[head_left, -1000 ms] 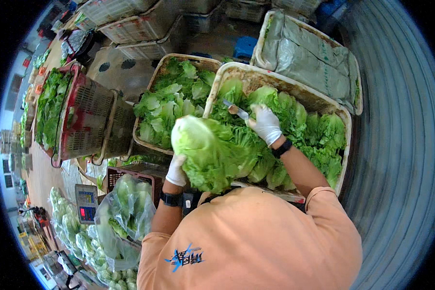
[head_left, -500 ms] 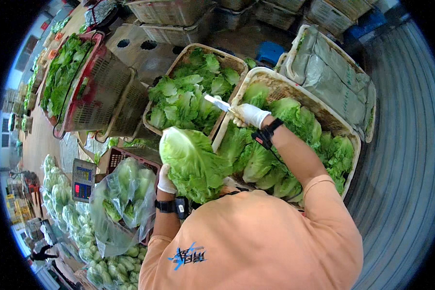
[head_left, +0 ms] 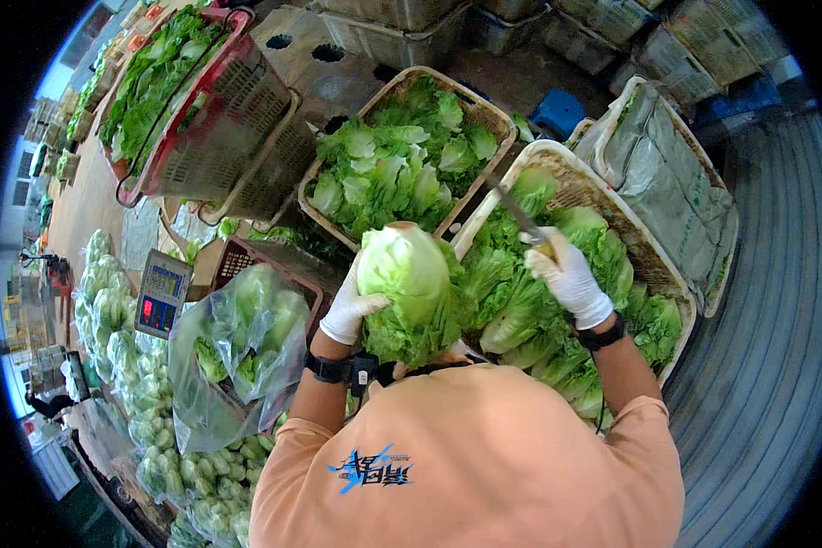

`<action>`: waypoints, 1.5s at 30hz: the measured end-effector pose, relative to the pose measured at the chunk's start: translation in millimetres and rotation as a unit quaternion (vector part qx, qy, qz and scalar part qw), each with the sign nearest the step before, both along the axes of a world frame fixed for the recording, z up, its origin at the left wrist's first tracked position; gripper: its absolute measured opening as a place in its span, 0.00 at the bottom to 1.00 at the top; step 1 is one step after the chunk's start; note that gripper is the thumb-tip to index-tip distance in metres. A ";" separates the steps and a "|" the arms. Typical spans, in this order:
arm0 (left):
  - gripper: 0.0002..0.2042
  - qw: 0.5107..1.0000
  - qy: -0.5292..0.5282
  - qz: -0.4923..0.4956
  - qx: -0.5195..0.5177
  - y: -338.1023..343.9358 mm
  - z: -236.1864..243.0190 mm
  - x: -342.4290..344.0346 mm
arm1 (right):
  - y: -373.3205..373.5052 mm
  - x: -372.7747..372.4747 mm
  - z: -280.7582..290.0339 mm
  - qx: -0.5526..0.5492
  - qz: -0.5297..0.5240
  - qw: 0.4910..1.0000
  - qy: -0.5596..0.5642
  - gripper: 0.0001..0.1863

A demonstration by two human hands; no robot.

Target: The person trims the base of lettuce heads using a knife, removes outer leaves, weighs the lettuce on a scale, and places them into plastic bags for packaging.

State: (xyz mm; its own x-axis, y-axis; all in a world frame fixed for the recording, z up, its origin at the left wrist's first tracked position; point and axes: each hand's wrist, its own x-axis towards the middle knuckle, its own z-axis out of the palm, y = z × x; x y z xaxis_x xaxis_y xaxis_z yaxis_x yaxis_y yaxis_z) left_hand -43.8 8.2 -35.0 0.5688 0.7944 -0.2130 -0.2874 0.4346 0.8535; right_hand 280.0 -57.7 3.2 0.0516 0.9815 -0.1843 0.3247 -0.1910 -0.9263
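Note:
My left hand [head_left: 350,308], in a white glove, is closed around the side of a green lettuce head [head_left: 407,292] in front of my chest. The cut stem end of the head faces up and away. In my gloved right hand [head_left: 571,281] is a knife [head_left: 517,210], its blade angled up and to the left. That hand is above a pale crate [head_left: 566,157] full of lettuce heads [head_left: 521,301]. Beyond the held head, a second crate [head_left: 315,196] contains loose lettuce leaves [head_left: 402,155].
To the left, a clear plastic bag [head_left: 237,356] with vegetables sits in a dark red basket [head_left: 315,297] beside a scale display [head_left: 164,294]. A red crate [head_left: 192,151] of greens stands far left. Bagged vegetables [head_left: 110,310] line the floor. A covered crate [head_left: 671,196] is at right.
The knife hand has moved right and back, away from the leaf crate. The lettuce has been turned so its stem end tips upward. My view has shifted slightly left.

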 end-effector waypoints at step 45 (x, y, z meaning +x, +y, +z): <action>0.53 0.997 -0.079 -0.013 -0.015 16.0 7.7 5.2 | 85.6 -89.1 56.9 0.251 0.249 0.930 -0.103 0.33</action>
